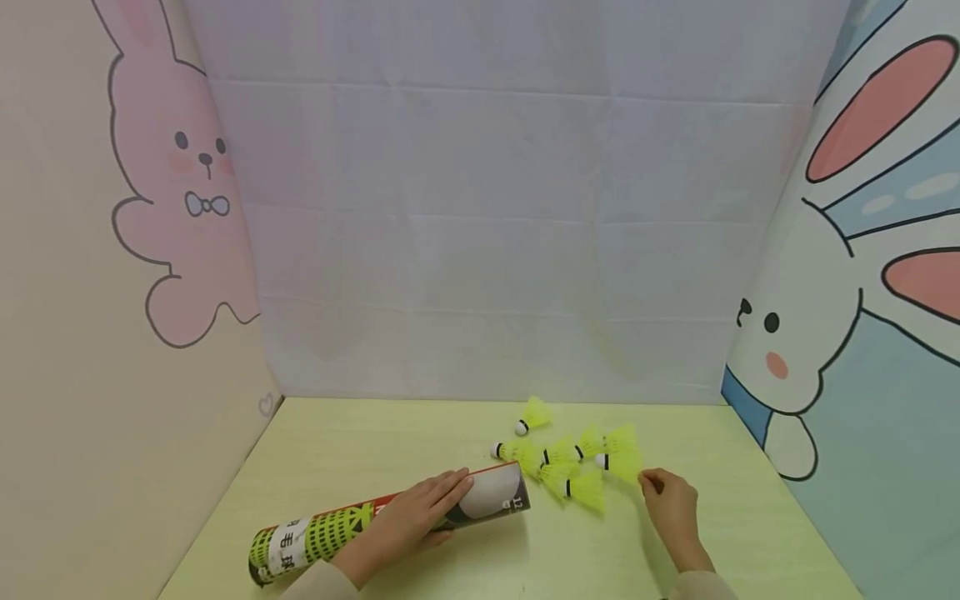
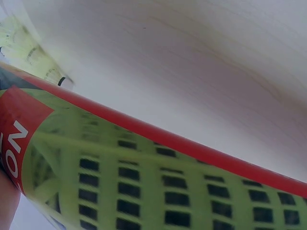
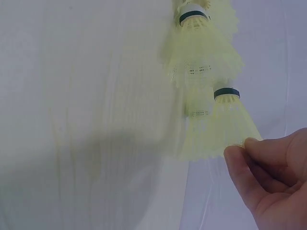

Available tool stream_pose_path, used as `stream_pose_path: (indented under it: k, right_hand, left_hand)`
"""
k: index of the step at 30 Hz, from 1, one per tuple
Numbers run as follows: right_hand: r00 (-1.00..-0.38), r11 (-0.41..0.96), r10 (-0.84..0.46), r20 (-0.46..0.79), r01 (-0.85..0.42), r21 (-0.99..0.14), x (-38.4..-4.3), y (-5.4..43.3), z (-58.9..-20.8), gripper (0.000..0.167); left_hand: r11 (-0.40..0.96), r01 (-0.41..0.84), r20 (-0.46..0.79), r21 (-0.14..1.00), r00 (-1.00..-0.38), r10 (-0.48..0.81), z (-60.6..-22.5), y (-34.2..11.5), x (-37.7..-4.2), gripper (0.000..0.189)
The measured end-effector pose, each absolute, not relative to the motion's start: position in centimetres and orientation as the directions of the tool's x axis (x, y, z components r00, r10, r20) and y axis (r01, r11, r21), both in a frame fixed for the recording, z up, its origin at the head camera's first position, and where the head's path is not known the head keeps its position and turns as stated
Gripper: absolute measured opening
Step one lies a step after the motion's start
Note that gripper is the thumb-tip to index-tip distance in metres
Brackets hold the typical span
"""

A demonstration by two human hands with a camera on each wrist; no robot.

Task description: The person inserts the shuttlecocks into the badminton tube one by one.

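My left hand (image 1: 405,521) grips a shuttlecock tube (image 1: 491,492) lying slantwise at the front of the table, fingers across its top and thumb along the near side. Its green and black dotted label with a red band (image 2: 144,127) fills the lower part of the left wrist view. On the right, my right hand (image 1: 672,510) pinches the skirt edge of a yellow shuttlecock (image 3: 231,117) between thumb and forefinger. That shuttlecock's white cork points left in the head view, toward the other shuttlecocks (image 1: 587,487).
Several yellow shuttlecocks lie in a loose cluster beyond the tube's right end, and a single one (image 1: 534,413) lies farther back. The pale wooden table (image 1: 360,442) meets a white cloth backdrop (image 1: 480,250), with rabbit-patterned walls on both sides.
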State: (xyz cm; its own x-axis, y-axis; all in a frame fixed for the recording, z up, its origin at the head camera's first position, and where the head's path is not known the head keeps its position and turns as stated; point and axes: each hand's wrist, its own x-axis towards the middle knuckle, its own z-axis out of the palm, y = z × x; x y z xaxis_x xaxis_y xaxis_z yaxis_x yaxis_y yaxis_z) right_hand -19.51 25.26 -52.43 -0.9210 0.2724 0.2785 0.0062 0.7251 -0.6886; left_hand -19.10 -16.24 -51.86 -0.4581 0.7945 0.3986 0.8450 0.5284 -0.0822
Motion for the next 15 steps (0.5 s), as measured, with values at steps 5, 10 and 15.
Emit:
stream_pose_path:
  k: [5,10,15]
  right_hand:
    - [-0.913,0.722,0.277,0.298,-0.007,-0.692,-19.6,24.9,-52.0,0.013]
    - [-0.918,0.708,0.269,0.292,-0.018,-0.706,-19.6,24.4,-51.3,0.014]
    - [-0.92,0.688,0.241,0.31,-0.064,-0.723,-19.5,23.7,-50.5,0.014]
  left_hand:
    - [0.53,0.842,0.396,-0.101,-0.454,0.798,-51.5,-16.2,-19.0,0.077]
    - [0.53,0.843,0.391,-0.094,-0.459,0.798,-51.3,-16.1,-18.9,0.079]
    - [0.526,0.845,0.408,-0.097,-0.448,0.795,-51.2,-16.0,-18.9,0.076]
